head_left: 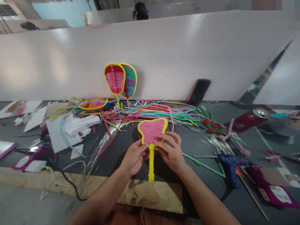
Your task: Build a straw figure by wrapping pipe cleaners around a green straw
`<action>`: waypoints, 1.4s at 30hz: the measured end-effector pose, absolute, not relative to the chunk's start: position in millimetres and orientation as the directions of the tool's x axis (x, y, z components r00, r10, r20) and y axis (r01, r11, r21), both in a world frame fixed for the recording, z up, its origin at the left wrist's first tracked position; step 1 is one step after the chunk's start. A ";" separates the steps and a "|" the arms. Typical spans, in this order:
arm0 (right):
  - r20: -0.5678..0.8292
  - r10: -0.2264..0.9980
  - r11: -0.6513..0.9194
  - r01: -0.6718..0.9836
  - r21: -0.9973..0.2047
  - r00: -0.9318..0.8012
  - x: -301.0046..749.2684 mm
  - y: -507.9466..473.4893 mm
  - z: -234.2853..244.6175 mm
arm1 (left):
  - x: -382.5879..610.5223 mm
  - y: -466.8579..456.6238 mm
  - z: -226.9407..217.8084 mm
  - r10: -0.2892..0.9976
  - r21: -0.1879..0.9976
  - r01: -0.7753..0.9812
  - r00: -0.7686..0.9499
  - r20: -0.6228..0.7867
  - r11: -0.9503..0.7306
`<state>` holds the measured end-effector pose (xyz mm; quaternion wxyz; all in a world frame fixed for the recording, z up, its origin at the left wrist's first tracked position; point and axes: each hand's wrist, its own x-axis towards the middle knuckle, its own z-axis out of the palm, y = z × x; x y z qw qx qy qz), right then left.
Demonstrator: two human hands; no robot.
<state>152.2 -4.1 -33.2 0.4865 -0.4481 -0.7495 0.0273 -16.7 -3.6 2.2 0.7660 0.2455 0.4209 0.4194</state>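
Note:
A small pipe-cleaner fan [152, 130], pink with a yellow rim and a yellow handle, is upright in front of me, held between both hands. My left hand [134, 157] pinches it at the base of the head from the left. My right hand [170, 150] grips the same spot from the right, fingers curled over the pink face. The yellow handle hangs down between my wrists. Behind lies a pile of loose coloured pipe cleaners [159, 112] on the dark table [117, 156].
Two finished fans [120, 79] lean on the white partition [164, 53]; another lies flat [93, 103]. A blue glue gun [231, 164], a red can [249, 119], a dark phone [199, 90], white paper sheets [67, 128] and a black cable [67, 181] surround me. A person's head shows behind the partition.

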 end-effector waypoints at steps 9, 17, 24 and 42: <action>0.669 0.725 0.590 0.648 -0.481 -0.164 159.5 -1.1 -31.0 | -11.9 -0.5 1.3 0.866 0.746 -0.440 0.283 -0.412 0.499; 0.686 0.718 0.576 0.657 -0.487 -0.121 174.2 6.1 -31.6 | -21.3 1.0 7.3 0.825 0.703 -0.432 0.322 -0.465 0.565; 0.121 0.984 0.133 -0.089 -0.987 0.129 150.9 -0.7 -32.0 | -25.2 5.9 2.6 0.938 0.854 -0.398 0.223 -0.264 0.335; 0.179 0.927 0.117 0.197 -0.973 0.331 142.0 -4.6 -43.0 | -19.3 8.6 -15.9 0.998 0.994 0.109 -0.058 -0.010 0.017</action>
